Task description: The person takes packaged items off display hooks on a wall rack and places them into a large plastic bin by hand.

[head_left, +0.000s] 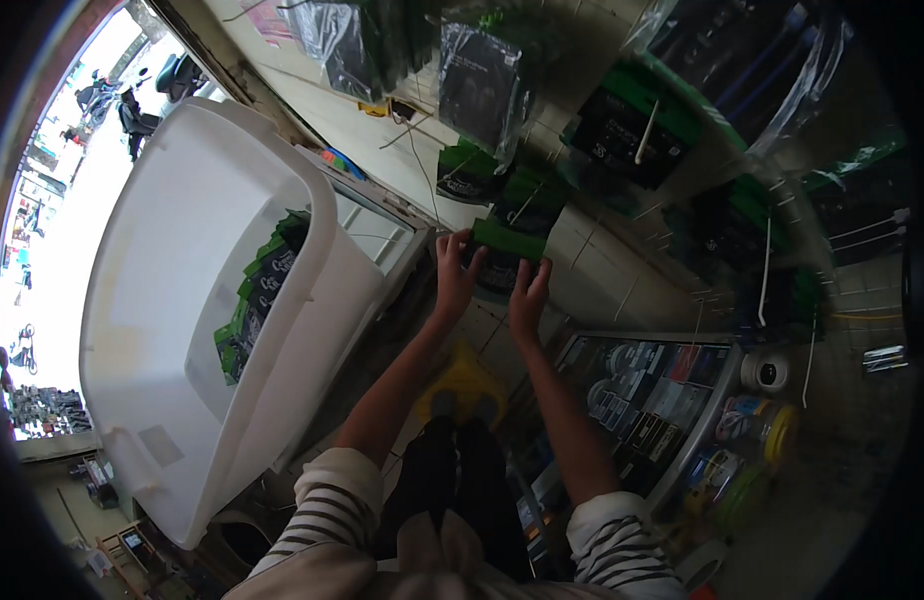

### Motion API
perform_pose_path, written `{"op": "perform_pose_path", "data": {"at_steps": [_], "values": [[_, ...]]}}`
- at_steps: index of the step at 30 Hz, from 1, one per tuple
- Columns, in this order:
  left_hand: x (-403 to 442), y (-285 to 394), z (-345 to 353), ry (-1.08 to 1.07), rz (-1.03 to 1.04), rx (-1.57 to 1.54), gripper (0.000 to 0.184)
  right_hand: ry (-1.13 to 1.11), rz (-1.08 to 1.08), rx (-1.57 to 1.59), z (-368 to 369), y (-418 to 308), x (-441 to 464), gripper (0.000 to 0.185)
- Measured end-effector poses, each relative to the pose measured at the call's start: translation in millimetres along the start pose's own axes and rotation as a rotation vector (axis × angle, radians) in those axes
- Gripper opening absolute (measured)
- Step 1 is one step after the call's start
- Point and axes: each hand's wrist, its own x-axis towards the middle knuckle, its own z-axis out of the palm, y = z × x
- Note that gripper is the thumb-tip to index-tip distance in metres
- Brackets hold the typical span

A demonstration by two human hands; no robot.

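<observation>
Both my hands reach toward the wall of hanging goods, around a green-topped black packet [509, 241]. My left hand [453, 275] has its fingers closed on the packet's left end. At the lower right side, my right hand [528, 296] pinches the same packet between thumb and fingers. Similar green-and-black packets [532, 195] hang on a wall hook just beyond it. To the left, a big white plastic tub [322, 240] holds a row of overlapping packets [267, 280] of the same kind.
My feet are on a yellow stool [460, 372]. Thin hooks [765, 265] stick out from the wall at right. A display case [652, 390] with boxed goods stands below right, beside clear jars [750, 425]. Outside at far left are motorbikes [137, 120].
</observation>
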Motion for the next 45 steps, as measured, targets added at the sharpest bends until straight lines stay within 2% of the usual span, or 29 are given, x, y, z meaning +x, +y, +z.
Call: {"op": "perform_pose_path", "data": {"at_steps": [5,9,12,16,17,20,25,27,28,31,33,34,35,37,38,39,41,42,43,45], "values": [[-40,58,-39,0.045,-0.073,-0.167,0.030,-0.042,0.045,0.130,-10,-40,-35,0.030],[-66,136,-82,0.165,-0.090,-0.126,0.026,-0.096,0.028,0.223,-32,-122,-53,0.031],[-70,190,-119,0.283,-0.077,-0.157,0.026,-0.195,-0.087,0.210,-45,-190,-58,0.032],[-65,237,-176,0.431,-0.037,-0.218,0.024,-0.393,-0.165,0.359,-39,-278,-53,0.033],[-64,244,-190,0.483,0.031,-0.273,0.023,-0.460,-0.203,0.407,-34,-291,-53,0.034],[-59,252,-236,0.613,0.128,-0.322,0.021,-0.638,-0.376,0.389,-6,-317,-58,0.038],[-61,247,-315,0.850,0.114,-0.246,0.019,-0.973,-0.394,0.368,61,-352,-86,0.039],[-59,221,-345,0.923,0.132,-0.273,0.020,-0.996,-0.518,0.294,103,-346,-96,0.037],[-59,210,-359,0.919,0.089,-0.305,0.021,-1.041,-0.474,0.343,110,-366,-104,0.033],[-53,169,-392,0.943,-0.019,-0.296,0.028,-1.090,-0.445,0.317,168,-360,-120,0.028],[-47,145,-404,0.878,-0.252,-0.171,0.038,-1.119,-0.383,0.256,204,-344,-128,0.026],[-46,118,-406,0.820,-0.263,-0.177,0.050,-1.127,-0.353,0.202,222,-333,-130,0.026],[-46,92,-407,0.830,-0.271,-0.184,0.050,-1.133,-0.324,0.149,238,-322,-131,0.026],[-49,45,-409,0.769,-0.262,0.275,0.058,-1.160,-0.363,0.024,274,-286,-130,0.027],[-52,36,-410,0.735,-0.337,0.351,0.063,-1.172,-0.392,-0.099,287,-267,-132,0.028],[-55,26,-410,0.728,-0.347,0.348,0.063,-1.174,-0.382,-0.106,298,-251,-133,0.028],[-61,5,-407,0.567,-0.580,0.290,0.065,-1.300,-0.384,-0.405,311,-221,-134,0.033],[-65,-23,-401,0.517,-0.610,0.286,0.070,-1.354,-0.289,-0.499,315,-212,-136,0.036],[-67,-39,-395,0.518,-0.620,0.277,0.070,-1.362,-0.287,-0.511,319,-196,-137,0.036],[-70,-63,-387,0.374,-0.826,0.262,0.071,-1.421,-0.320,-0.641,324,-175,-141,0.036]]}}
